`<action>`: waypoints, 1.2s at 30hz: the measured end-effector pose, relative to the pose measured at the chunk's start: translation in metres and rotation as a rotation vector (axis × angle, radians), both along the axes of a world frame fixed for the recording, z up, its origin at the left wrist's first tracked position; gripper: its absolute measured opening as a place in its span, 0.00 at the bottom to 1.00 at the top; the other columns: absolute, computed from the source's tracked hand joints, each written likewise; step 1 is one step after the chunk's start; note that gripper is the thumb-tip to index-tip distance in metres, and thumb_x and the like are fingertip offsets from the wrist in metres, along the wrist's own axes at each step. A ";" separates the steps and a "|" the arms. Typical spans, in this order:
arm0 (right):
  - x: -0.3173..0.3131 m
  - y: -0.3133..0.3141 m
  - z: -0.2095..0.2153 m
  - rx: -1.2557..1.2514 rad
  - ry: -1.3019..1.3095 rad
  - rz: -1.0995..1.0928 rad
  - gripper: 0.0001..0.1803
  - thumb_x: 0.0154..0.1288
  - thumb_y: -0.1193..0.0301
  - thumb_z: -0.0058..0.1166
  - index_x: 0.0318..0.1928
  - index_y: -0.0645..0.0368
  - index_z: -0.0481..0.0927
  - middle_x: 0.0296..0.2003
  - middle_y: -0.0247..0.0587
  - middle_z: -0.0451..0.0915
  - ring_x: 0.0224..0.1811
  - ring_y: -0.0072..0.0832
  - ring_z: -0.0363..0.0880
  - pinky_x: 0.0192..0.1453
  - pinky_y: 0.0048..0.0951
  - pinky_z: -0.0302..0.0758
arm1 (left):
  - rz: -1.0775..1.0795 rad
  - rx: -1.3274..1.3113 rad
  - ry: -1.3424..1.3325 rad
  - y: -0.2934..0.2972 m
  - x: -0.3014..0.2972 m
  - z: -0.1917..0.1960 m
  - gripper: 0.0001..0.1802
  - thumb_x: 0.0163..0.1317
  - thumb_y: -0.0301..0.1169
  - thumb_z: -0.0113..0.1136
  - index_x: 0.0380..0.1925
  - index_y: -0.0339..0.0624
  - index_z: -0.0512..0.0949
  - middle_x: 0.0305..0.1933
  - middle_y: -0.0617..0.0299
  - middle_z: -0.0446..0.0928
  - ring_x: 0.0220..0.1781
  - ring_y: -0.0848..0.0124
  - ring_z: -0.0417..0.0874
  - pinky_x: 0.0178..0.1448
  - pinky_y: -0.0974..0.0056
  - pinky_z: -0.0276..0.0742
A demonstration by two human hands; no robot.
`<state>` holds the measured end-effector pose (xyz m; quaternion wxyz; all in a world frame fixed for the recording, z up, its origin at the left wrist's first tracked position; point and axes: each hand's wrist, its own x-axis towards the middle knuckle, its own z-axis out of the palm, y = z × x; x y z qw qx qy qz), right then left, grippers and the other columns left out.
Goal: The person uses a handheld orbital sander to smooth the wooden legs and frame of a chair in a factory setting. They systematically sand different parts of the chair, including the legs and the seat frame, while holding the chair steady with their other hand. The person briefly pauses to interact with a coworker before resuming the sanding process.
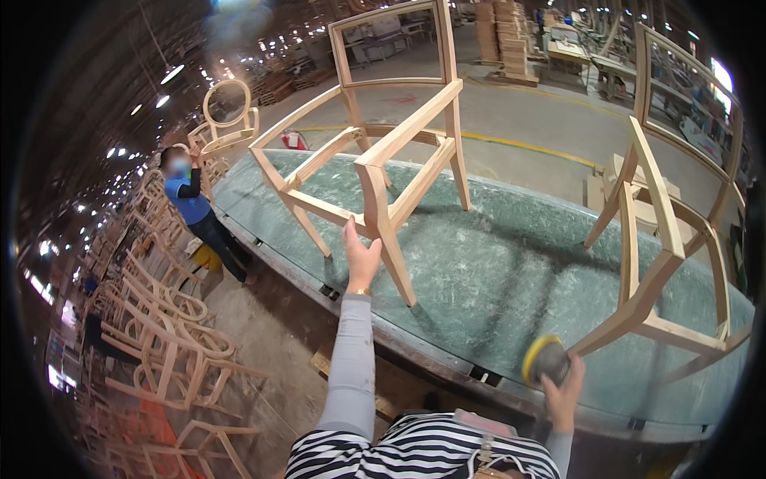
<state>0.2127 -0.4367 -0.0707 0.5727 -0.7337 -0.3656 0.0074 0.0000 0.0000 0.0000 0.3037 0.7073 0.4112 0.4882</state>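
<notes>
An unfinished wooden armchair frame (375, 152) stands on a long green-topped workbench (511, 271). My left hand (361, 257) reaches up and touches the chair's front rail beside its near front leg. My right hand (563, 391) grips a round sanding pad (544, 357) with a yellow rim, held against the bench surface at the foot of a second bare chair frame (670, 231) on the right. My grey sleeves and striped top show at the bottom edge.
A person in a blue top (191, 199) carries a round-backed chair frame (227, 120) at the left end of the bench. Several bare chair frames (167, 327) are stacked on the floor at the left. Pallets with stacked boards (507, 40) stand far behind.
</notes>
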 end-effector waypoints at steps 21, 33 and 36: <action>-0.040 0.456 0.173 0.797 0.291 0.365 0.37 0.58 0.78 0.64 0.67 0.57 0.62 0.60 0.47 0.62 0.64 0.37 0.64 0.69 0.37 0.64 | -0.347 -0.061 0.193 0.070 -0.029 0.047 0.35 0.51 0.29 0.69 0.61 0.36 0.70 0.51 0.44 0.80 0.55 0.54 0.81 0.58 0.58 0.75; -0.037 0.442 0.211 0.749 -0.098 0.389 0.28 0.63 0.73 0.64 0.61 0.64 0.69 0.50 0.47 0.76 0.46 0.29 0.79 0.46 0.28 0.80 | -0.267 -0.094 0.143 0.064 -0.018 0.059 0.39 0.39 0.24 0.74 0.58 0.42 0.73 0.51 0.51 0.80 0.55 0.58 0.80 0.58 0.59 0.75; -0.016 0.452 0.202 0.700 -0.083 0.468 0.28 0.62 0.74 0.64 0.60 0.67 0.69 0.51 0.49 0.76 0.49 0.31 0.79 0.52 0.29 0.78 | -0.225 -0.092 0.116 0.059 -0.012 0.043 0.38 0.39 0.24 0.74 0.57 0.43 0.74 0.50 0.51 0.80 0.54 0.58 0.81 0.58 0.59 0.76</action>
